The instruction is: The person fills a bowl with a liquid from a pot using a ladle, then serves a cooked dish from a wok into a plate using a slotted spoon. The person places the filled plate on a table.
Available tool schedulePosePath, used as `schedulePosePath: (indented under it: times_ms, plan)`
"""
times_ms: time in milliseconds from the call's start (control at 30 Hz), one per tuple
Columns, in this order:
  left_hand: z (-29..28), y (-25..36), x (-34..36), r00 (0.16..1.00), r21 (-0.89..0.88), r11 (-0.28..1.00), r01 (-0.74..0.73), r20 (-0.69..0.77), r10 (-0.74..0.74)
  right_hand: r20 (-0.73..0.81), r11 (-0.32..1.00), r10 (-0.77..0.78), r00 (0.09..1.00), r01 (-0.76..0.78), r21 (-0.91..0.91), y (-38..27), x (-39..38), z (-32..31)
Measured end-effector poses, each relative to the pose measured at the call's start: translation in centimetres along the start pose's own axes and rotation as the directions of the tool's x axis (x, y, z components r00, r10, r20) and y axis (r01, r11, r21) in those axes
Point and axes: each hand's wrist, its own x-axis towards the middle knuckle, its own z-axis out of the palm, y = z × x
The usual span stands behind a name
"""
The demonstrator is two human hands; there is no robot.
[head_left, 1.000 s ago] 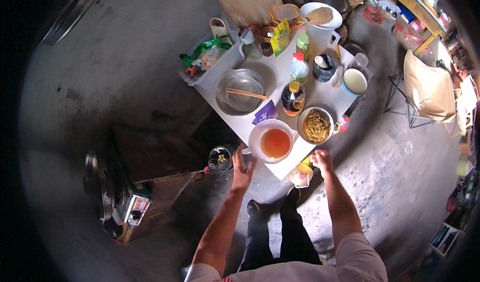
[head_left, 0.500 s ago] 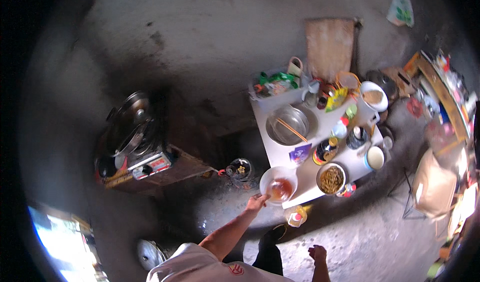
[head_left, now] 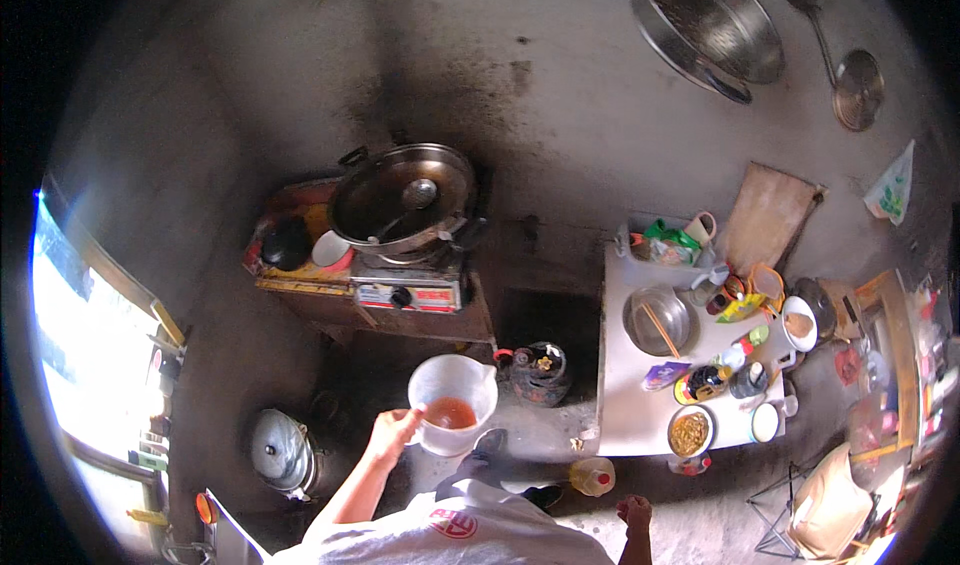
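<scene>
My left hand [head_left: 396, 433] is closed on the handle of a translucent plastic measuring jug [head_left: 457, 375], which has a small spout. Reddish-brown liquid [head_left: 450, 413] lies in the bottom of the jug. It hangs over the floor in front of the stove, apart from both stove and table. On the gas stove [head_left: 408, 296] sits a large metal wok [head_left: 385, 183], with a slotted ladle [head_left: 418, 195] resting inside. My right hand [head_left: 633, 508] hangs low at my side, its fingers curled with nothing seen in them.
A white table [head_left: 622, 415] at right bears a steel basin [head_left: 650, 317] with chopsticks, a bowl of brownish food [head_left: 691, 432] and several bottles. Below its front edge stands an oil jug [head_left: 592, 476]. A dark round stove [head_left: 540, 377] and a lidded pot [head_left: 284, 452] stand on the floor.
My left hand has carried the jug leftward, from the table's front corner to before the stove. The view has turned left, so the wok and stove show more fully. My right hand still hangs low.
</scene>
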Motion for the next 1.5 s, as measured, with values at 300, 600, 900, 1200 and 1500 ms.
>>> schedulePosePath:
  times_ms: [300, 600, 900, 1200, 1500]
  plan:
    - [-16.8, 10.2, 1.3, 0.905, -0.154, 0.927, -0.342, -0.321, 0.281, 0.194, 0.991, -0.028, 0.981, 0.053, -0.125, -5.5, -1.4, 9.7]
    - [-25.4, 18.8, 9.0, 0.664, 0.221, 0.777, -0.590, -0.414, 0.622, 0.226, 0.831, -0.227, 0.947, 0.309, -0.462, -0.9, 1.6, 11.4]
    - [-27.3, 24.0, 16.5, 0.562, 0.567, 0.633, -0.527, -0.325, 0.760, -0.044, 0.978, 0.143, 0.989, -0.147, -0.146, 0.3, -5.1, 13.0]
    - [-27.7, 28.5, 19.7, 0.593, 0.739, 0.466, -0.487, -0.113, 0.797, -0.142, 0.982, 0.169, 0.975, -0.180, -0.064, 3.9, -6.6, 10.6]
    - [-26.5, 31.4, 21.7, 0.606, 0.737, 0.429, -0.522, -0.033, 0.794, 0.064, 0.958, -0.120, 0.991, 0.132, -0.254, 8.3, -2.3, 9.7]
